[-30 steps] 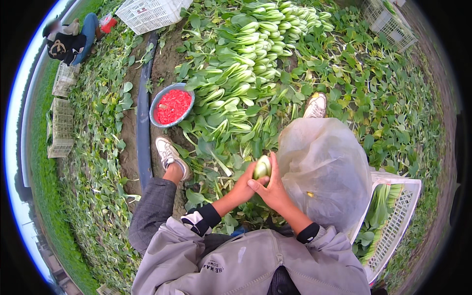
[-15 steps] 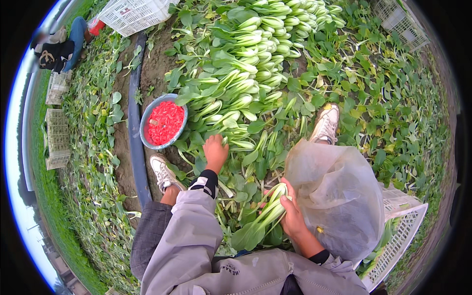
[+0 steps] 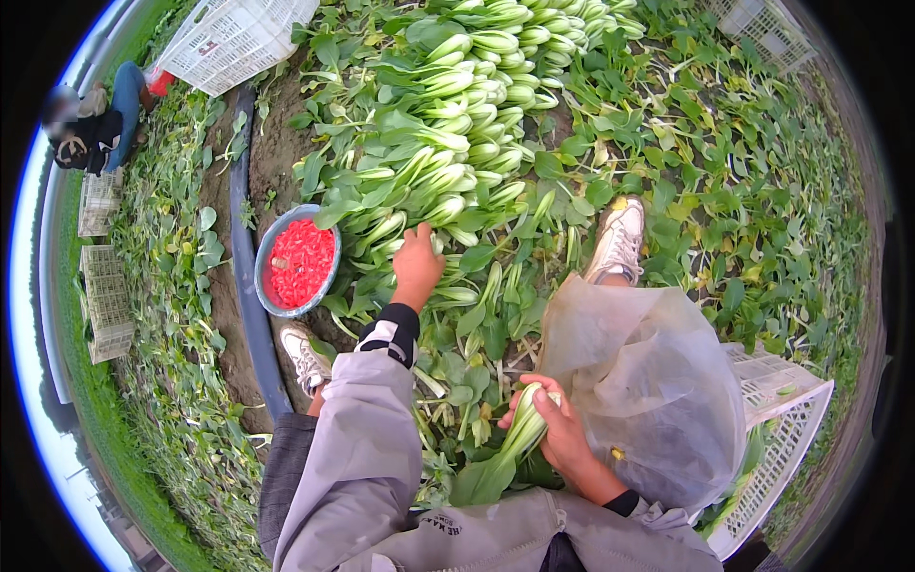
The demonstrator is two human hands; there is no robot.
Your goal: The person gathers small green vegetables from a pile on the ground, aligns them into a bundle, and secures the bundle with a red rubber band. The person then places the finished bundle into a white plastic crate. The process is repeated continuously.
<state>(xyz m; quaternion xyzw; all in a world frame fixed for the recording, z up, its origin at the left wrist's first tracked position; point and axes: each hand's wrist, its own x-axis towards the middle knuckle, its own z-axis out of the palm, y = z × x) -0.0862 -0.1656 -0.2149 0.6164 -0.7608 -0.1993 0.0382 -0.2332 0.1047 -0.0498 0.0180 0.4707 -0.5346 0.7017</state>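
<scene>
Green bok choy (image 3: 481,119) lies in a long heap running away from me, pale stalk ends mostly to the right. At its near end my left hand (image 3: 417,269) reaches down, fingers stretched out and apart; the tips touch or nearly touch the stalks, partly hidden. Close to my lap, my right hand (image 3: 564,440) is closed around bok choy (image 3: 522,434), white ends up and leaves hanging toward my jacket. I cannot tell whether it is one head or more. A cloudy plastic sheet or bag (image 3: 658,381) covers my right knee beside that hand.
A blue-grey basin (image 3: 260,272) of red strips stands left, next to a dark hose (image 3: 244,238). White crates stand at far left (image 3: 233,43), far right (image 3: 762,33) and near right (image 3: 786,462). Another person (image 3: 100,124) is at the far left. Cut leaves cover the ground.
My left hand has moved forward and slightly right along the near end of the heap. My right hand keeps its hold on the bok choy. The view has shifted a little.
</scene>
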